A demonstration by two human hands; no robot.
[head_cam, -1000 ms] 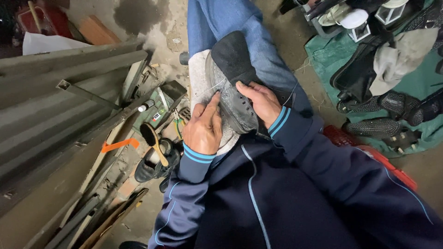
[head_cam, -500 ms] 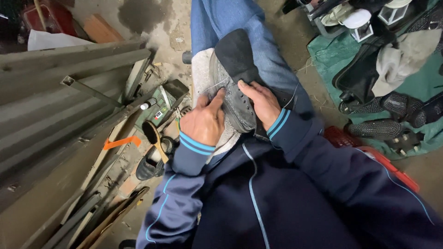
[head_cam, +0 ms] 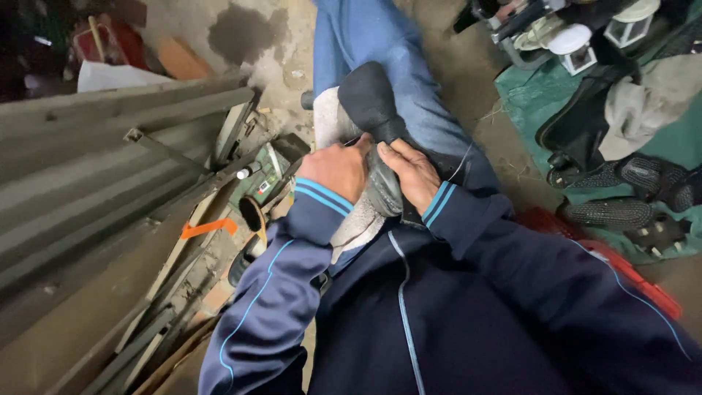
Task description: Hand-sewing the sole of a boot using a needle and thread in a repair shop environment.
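Left hand [head_cam: 335, 170] has shifted: a second ago it lay flat along the grey shoe [head_cam: 380, 186], fingers pointing up toward the dark toe; now it is turned across the shoe, knuckles up, fingers curled in against the upper. Right hand [head_cam: 411, 175] has moved in closer, its fingers [head_cam: 387, 155] now just beside the left fingers, nearly touching, where before a strip of grey upper showed between them. More of the shoe now lies hidden under both hands. A thin thread [head_cam: 462, 162] now shows just right of the right wrist.
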